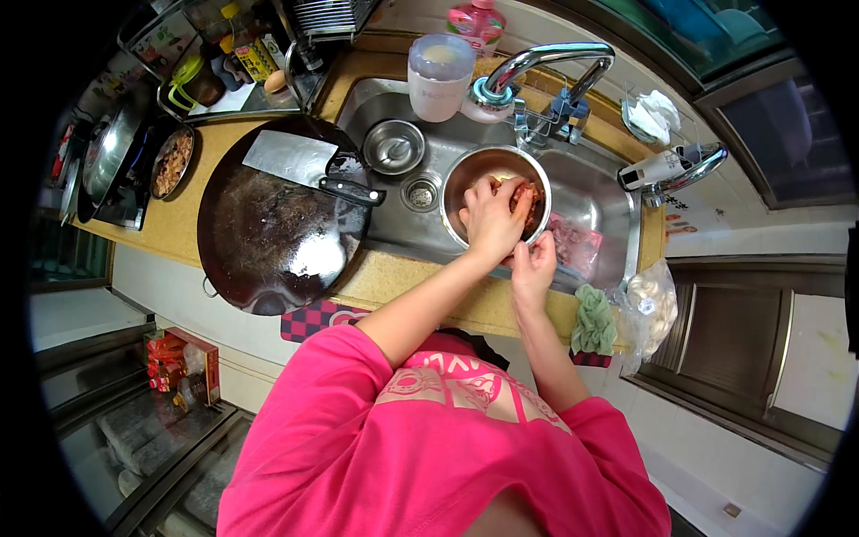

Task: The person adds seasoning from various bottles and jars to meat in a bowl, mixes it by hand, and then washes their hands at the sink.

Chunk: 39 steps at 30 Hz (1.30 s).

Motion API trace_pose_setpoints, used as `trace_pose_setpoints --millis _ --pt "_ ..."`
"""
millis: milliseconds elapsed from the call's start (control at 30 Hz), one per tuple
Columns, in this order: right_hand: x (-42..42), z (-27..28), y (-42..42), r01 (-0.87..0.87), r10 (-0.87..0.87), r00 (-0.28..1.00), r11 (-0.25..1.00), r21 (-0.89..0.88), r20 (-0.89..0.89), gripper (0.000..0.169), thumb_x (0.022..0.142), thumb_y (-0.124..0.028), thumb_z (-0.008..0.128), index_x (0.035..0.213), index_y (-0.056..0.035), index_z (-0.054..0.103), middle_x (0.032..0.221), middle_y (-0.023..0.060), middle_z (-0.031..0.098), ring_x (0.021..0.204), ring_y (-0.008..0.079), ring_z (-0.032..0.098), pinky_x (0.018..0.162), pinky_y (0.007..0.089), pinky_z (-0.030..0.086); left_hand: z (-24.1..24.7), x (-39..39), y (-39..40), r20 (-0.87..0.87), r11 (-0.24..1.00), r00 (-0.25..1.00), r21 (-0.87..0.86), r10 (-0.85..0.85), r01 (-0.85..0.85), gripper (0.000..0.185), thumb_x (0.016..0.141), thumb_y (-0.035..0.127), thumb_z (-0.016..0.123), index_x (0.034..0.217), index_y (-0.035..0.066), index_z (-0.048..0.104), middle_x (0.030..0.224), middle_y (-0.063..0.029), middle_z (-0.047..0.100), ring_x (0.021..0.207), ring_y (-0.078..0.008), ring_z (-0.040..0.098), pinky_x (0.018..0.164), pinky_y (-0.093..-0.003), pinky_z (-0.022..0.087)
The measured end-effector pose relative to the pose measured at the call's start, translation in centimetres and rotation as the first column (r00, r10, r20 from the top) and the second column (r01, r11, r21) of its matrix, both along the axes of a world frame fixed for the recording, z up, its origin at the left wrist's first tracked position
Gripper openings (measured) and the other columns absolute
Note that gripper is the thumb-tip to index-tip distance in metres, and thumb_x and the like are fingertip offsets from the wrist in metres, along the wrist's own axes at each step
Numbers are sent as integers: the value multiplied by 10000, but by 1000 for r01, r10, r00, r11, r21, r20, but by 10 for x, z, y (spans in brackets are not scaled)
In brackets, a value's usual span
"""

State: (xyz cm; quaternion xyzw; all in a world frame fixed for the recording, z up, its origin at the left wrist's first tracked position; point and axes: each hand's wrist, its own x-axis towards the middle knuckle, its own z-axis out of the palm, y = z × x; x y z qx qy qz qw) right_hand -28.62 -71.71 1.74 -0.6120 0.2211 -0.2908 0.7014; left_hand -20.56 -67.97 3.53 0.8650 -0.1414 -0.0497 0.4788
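A round stainless steel bowl (457, 176) stands in the sink, holding reddish raw meat (533, 210). My left hand (495, 213) reaches down into it, fingers spread and curled into the meat; the fingertips are partly hidden. At the bowl's near right rim, my right hand (533, 265) pinches the edge between thumb and fingers. More pale pink meat (570, 241), seemingly in a plastic bag or tray, lies in the sink to the right of the bowl. Left of the bowl sits a smaller metal bowl (394, 146).
A cleaver (292, 159) rests on the round dark chopping board (268, 221), its handle over the sink edge. The faucet (557, 50) arches behind the bowl, beside a white lidded appliance (439, 77). A green cloth (593, 319) and a plastic bag (649, 305) are at the right counter edge.
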Motion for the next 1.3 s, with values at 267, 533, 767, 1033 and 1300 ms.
trace_pose_setpoints --millis 267,533,767,1033,1300 --pt "4 17 0 -80 79 996 997 -22 -48 202 776 78 464 786 -52 310 715 18 422 598 61 479 484 220 456 -10 4 -2 -116 991 993 -135 -5 -11 317 837 408 523 1091 232 591 1123 -100 463 1019 -322 434 858 -432 374" --pt "24 17 -1 -111 106 991 992 -60 -87 196 779 60 485 768 -47 322 651 20 444 543 69 506 459 219 452 -17 21 -1 -146 979 989 -200 16 -45 322 822 399 559 1086 217 594 1132 -117 460 1012 -329 436 874 -400 376" --pt "42 18 1 -130 94 976 976 -176 -197 180 778 28 509 756 -47 346 621 24 449 502 78 521 442 235 445 -32 39 -2 -167 950 984 -290 64 -111 323 822 395 562 1067 188 601 1139 -132 461 1015 -342 430 874 -412 370" --pt "68 6 -4 -213 59 930 892 -400 -362 180 732 -27 546 736 -29 366 722 99 470 549 188 569 483 298 420 -66 64 -6 -192 890 974 -415 118 -190 347 840 354 557 1084 108 583 1141 -173 458 1030 -340 451 889 -383 363" --pt "89 13 -2 -248 -17 931 703 -667 -363 162 703 -72 547 749 -38 396 811 169 486 695 398 531 602 449 415 -68 79 -7 -223 759 966 -605 127 -240 340 851 324 546 1083 77 571 1118 -172 466 1016 -321 459 881 -374 364"
